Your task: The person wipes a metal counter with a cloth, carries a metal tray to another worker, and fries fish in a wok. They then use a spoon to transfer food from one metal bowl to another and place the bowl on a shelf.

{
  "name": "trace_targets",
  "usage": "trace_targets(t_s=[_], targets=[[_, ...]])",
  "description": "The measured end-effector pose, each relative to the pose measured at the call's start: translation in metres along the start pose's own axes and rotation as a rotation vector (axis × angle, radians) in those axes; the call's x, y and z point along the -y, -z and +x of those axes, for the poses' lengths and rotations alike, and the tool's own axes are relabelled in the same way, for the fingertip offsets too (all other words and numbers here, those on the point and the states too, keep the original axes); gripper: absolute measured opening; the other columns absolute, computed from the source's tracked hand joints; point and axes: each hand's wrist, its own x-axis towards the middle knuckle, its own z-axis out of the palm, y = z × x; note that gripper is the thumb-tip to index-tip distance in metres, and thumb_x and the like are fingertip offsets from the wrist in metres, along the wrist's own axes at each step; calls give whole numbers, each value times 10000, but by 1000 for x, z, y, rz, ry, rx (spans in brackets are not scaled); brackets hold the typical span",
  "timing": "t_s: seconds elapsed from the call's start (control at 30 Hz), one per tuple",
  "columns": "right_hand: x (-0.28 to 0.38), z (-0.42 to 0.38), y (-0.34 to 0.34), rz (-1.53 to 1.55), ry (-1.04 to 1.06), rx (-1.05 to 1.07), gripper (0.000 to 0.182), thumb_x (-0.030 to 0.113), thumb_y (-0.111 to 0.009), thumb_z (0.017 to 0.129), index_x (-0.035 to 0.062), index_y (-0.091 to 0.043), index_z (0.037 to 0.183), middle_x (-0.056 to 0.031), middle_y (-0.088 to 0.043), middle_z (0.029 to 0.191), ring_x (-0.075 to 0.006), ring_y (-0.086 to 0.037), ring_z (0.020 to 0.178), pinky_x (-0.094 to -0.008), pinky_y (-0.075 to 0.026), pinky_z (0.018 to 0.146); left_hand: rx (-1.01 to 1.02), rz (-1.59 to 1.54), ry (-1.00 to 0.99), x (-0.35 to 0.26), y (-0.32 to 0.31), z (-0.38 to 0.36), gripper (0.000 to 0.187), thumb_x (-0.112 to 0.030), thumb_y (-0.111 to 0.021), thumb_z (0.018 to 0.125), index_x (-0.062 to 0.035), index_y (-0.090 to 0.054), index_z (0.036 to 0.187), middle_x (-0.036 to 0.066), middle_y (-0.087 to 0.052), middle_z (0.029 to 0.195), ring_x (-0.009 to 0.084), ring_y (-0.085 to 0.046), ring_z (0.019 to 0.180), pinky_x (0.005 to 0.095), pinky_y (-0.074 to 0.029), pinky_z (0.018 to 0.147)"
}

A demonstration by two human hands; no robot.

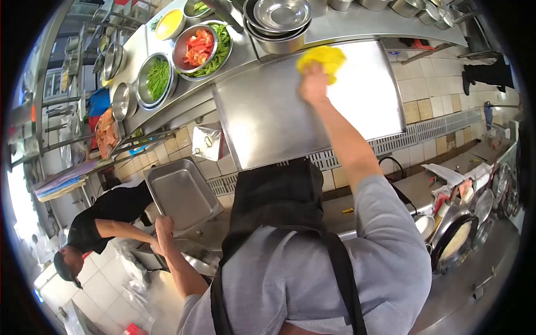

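R hand (pixel 314 85) clenching yellow cloth (pixel 329 57), which I'm apparently wiping at far edge of steel tabletop (pixel 268 111); L hand (pixel 164 228) gripping tray (pixel 181 190) rim; next stroke prob needing cloth pressed flat.

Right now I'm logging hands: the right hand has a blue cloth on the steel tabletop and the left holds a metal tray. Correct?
Not quite: the head view shows the cloth is yellow, not blue. The right hand has it on the steel tabletop; the left hand holds the metal tray.
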Motion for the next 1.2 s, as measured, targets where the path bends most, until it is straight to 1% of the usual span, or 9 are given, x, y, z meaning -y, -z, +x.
trace_targets(t_s=[0.1,0.2,0.3,0.5,0.7,0.83,0.93,0.97,1.2], targets=[[120,-20,-15,9,272,420,529,172,-501,945,97,-549,1466,-168,-431,1589,-402,-361,1477,-599,-350,1165,-53,-72,39,4,10,-4,330,-106,-571,707,176,-666,849,317,-678,742,410,-724,779,485,-534,729],[209,-119,-57,428,326,390,367,117,-527,916,31,-655,1249,-171,-577,1309,-383,-507,1251,-538,-447,1031,-138,-161,-21,3,12,-13,307,-100,-578,698,166,-649,833,273,-657,708,349,-691,681,483,-510,644],[220,-203,15,438,667,639,315,149,-585,897,70,-715,1172,-151,-592,1335,-348,-492,1307,-496,-429,1072,51,-234,91,-25,30,-26,295,-100,-585,699,149,-622,851,201,-611,674,275,-607,581,472,-458,551],[-28,-177,93,345,522,340,287,124,-614,862,100,-733,1122,-150,-642,1278,-362,-528,1305,-500,-422,1100,110,-249,105,16,7,21,270,-88,-579,718,144,-597,856,159,-586,660,239,-572,577,453,-429,524],[-221,-145,118,-337,-409,-32,377,316,-642,941,84,-647,1238,-278,-604,1222,-482,-579,1098,-571,-470,969,159,-244,182,16,14,43,329,-81,-593,715,150,-586,950,188,-621,742,276,-603,659,446,-478,625],[-95,-191,104,-484,-369,139,387,251,-619,920,27,-627,1235,-186,-600,1249,-414,-510,1132,-551,-420,980,87,-174,-129,109,-27,102,260,-96,-579,714,102,-598,881,141,-595,695,242,-568,651,430,-457,603],[38,-201,81,-496,-384,442,434,243,-597,910,7,-622,1273,-148,-572,1352,-391,-449,1300,-551,-369,1054,157,-404,69,76,-14,85,254,-99,-583,719,89,-604,888,125,-611,718,248,-575,663,427,-461,619],[89,-197,94,-480,-218,654,471,277,-611,910,0,-609,1290,-156,-579,1335,-407,-455,1294,-564,-370,1045,98,-483,65,86,-28,95,218,-90,-602,708,92,-573,824,92,-528,627,228,-505,500,398,-372,459],[285,-229,16,195,241,749,376,145,-685,796,-10,-676,1138,-238,-553,1201,-463,-484,1187,-493,-444,1038,227,-362,160,67,-6,107,387,-111,-604,715,146,-622,1004,193,-657,826,302,-620,765,437,-495,738]])
